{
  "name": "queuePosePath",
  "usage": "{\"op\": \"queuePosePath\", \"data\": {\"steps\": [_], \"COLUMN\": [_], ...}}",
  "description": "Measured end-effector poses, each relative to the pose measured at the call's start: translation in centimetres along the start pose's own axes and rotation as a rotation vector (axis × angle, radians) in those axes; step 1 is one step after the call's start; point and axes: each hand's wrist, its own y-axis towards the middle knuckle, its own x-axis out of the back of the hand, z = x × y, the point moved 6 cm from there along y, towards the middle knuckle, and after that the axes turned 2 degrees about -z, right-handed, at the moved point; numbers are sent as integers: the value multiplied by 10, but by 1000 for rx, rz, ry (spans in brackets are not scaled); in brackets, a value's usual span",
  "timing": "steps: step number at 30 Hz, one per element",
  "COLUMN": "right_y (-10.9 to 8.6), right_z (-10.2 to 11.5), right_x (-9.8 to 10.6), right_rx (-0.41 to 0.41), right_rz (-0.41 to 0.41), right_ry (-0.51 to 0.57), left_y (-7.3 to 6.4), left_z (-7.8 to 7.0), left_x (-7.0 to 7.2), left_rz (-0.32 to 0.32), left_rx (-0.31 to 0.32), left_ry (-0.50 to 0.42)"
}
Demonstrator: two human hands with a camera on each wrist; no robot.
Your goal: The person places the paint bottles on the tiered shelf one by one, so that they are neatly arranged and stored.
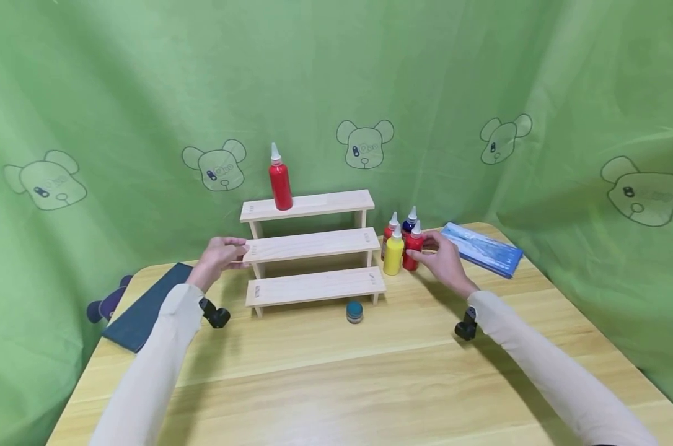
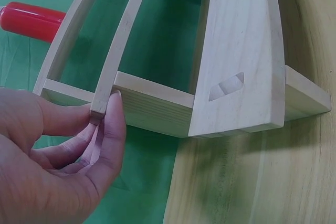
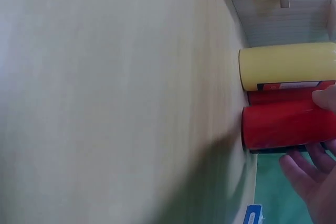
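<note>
A three-tier wooden shelf point(image 1: 312, 245) stands at the back of the table. My left hand point(image 1: 222, 257) pinches the left end of its middle board point(image 2: 131, 32) between thumb and fingers. To the right of the shelf, my right hand point(image 1: 444, 259) holds a red squeeze bottle point(image 1: 412, 251) with a pointed white cap, thumb on its near side. In the right wrist view this red bottle point(image 3: 286, 125) stands upright with its base at the tabletop. Close beside it are a yellow bottle point(image 1: 393, 255), a dark blue bottle point(image 1: 409, 224) and another red bottle point(image 1: 389, 234), partly hidden.
One more red bottle point(image 1: 281, 186) stands on the top board, left of its middle. A small jar with a teal lid point(image 1: 354, 311) sits before the bottom board. A blue box point(image 1: 484, 249) lies at the right, a dark flat board point(image 1: 149, 306) at the left. Green curtain point(image 1: 314, 74) hangs behind.
</note>
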Motion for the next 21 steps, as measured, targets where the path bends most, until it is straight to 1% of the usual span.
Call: {"op": "queuePosePath", "data": {"steps": [4, 8, 12, 17, 21], "right_y": [-4, -5, -3, 2, 7], "right_z": [-2, -3, -4, 6, 16], "right_x": [4, 9, 18, 31, 40], "right_rx": [-11, -28, -79, -122, -140], "right_rz": [-9, -23, -25, -19, -32], "right_ry": [52, 139, 211, 335, 445], "left_y": [1, 0, -1, -2, -2], "left_z": [1, 2, 1, -2, -2], "left_x": [0, 0, -1, -2, -1], "left_rz": [5, 8, 16, 22, 24], "left_rx": [-1, 7, 4, -3, -4], "left_ry": [-7, -8, -1, 3, 7]}}
